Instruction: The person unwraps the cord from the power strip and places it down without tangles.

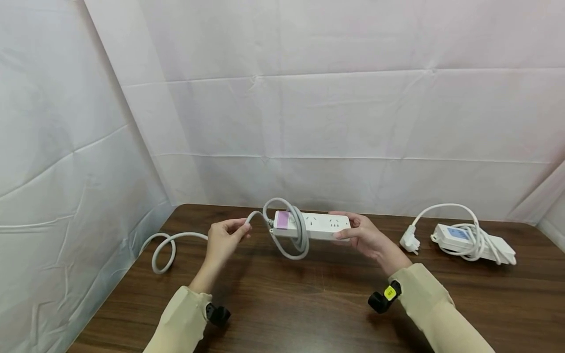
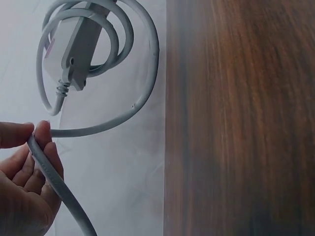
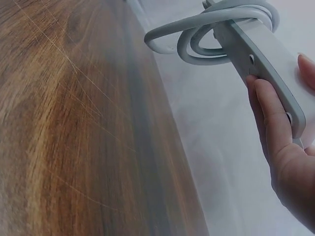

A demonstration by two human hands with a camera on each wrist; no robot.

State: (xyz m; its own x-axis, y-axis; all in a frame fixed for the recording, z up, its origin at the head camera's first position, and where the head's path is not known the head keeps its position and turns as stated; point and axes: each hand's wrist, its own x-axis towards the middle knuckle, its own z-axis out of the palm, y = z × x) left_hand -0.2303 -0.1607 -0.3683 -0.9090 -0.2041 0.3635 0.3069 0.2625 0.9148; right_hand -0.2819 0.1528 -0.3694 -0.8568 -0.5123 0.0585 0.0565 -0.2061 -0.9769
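white oblong plastic power strip (image 1: 324,224) is up off the table, mid-pic in head view, its r end in your r hand (image 1: 364,238). largest stuff 1st: creased white sheet (image 1: 344,117) behind & to the l, then dark brown wood-grain table (image 1: 309,304) under your arms. your beige fabric sleeves (image 1: 423,299) come in from below. second white plastic strip (image 1: 505,249) lies on r side of table, white cord (image 1: 476,240) wound round it. your r hand grips w/ thumb on the socket face; your l hand (image 1: 225,238) pinches the thick light-gray cord (image 2: 69,199) btwn thumb & fingertips, near the held strip's l end. that cord loops round strip's l half, & past your l hand it curls in another loop over table's l part. smaller: white plug (image 1: 410,240) near the second strip, black wrist cams (image 1: 218,315), blue label (image 1: 458,233) on second strip, purple patch (image 1: 282,219) at held strip's l end.
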